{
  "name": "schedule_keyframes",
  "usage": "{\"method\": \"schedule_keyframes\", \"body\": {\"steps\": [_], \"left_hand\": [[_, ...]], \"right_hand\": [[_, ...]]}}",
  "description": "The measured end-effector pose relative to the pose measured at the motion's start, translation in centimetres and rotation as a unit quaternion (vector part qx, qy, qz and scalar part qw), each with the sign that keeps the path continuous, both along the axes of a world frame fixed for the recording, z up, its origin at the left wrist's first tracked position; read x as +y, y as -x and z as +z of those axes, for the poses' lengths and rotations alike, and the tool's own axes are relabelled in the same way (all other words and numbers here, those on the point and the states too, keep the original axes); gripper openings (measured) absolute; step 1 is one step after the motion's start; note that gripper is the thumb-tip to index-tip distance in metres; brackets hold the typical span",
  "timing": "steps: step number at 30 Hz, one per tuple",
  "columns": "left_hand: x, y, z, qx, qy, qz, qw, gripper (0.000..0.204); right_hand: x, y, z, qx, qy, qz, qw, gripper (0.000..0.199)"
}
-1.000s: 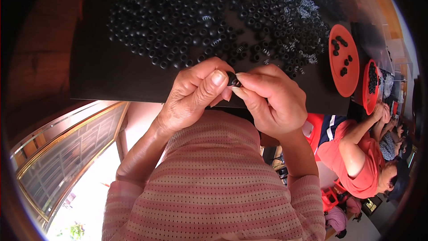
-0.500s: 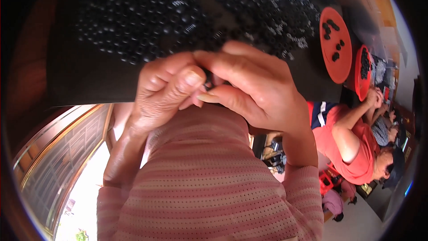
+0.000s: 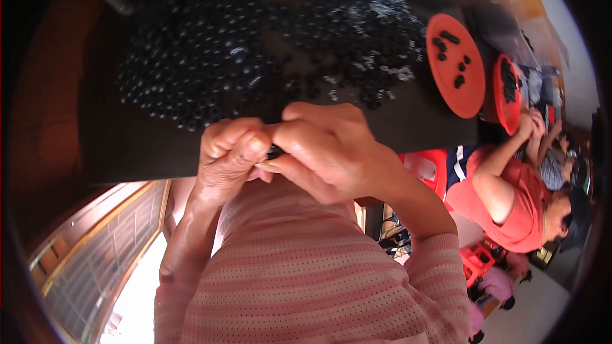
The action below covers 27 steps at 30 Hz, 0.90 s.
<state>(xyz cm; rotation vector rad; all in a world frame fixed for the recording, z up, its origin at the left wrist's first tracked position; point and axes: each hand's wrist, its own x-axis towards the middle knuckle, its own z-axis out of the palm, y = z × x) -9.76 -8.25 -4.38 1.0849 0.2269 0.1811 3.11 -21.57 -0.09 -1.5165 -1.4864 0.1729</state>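
My left hand (image 3: 231, 158) and my right hand (image 3: 328, 151) meet fingertip to fingertip in front of my chest, near the table's front edge. Both pinch a small black part (image 3: 274, 151) between them, mostly covered by the fingers, so its exact kind is hidden. Beyond the hands, many small black ring-shaped parts (image 3: 191, 83) lie spread over the dark table (image 3: 146, 153). To their right, small shiny metal springs (image 3: 376, 0) are heaped, and a few more lie scattered among the black parts.
On the table's right stands an orange-red plate (image 3: 472, 92) with several black pieces. Past it is a red bowl (image 3: 508, 121) full of black parts. A co-worker in a red shirt (image 3: 491, 191) sits on the right, hands together. Red plastic stools (image 3: 475, 261) stand behind.
Both hands have drawn closer together, with the right hand turned more knuckles-up and shifted left. The whole view has shifted a little, showing more of the table's left side.
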Motion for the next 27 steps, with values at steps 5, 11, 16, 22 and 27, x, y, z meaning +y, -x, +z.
{"method": "schedule_keyframes", "body": {"steps": [5, 11, 16, 22, 27], "left_hand": [[-0.1, 0.0, -0.1, -0.035, -0.029, -0.033, 0.998, 0.043], [-1.0, -1.1, 0.5, -0.059, -0.156, -0.065, 0.984, 0.043], [-1.0, -1.1, 0.7, -0.071, -0.168, -0.055, 0.982, 0.042], [-0.8, -1.0, 1.0, -0.053, -0.167, -0.071, 0.982, 0.042], [-0.9, -1.0, 0.5, -0.076, -0.181, -0.057, 0.979, 0.041]], "right_hand": [[-0.8, 0.7, -0.5, 0.001, -0.014, -0.006, 1.000, 0.023], [-6.2, -2.9, 1.5, -0.124, 0.143, -0.181, 0.965, 0.027], [-13.5, -10.9, -0.1, -0.072, 0.067, -0.438, 0.894, 0.022], [-15.6, -14.1, -0.2, -0.133, 0.268, -0.472, 0.829, 0.030], [-8.8, -9.0, 1.1, -0.084, 0.161, -0.314, 0.932, 0.024]]}}
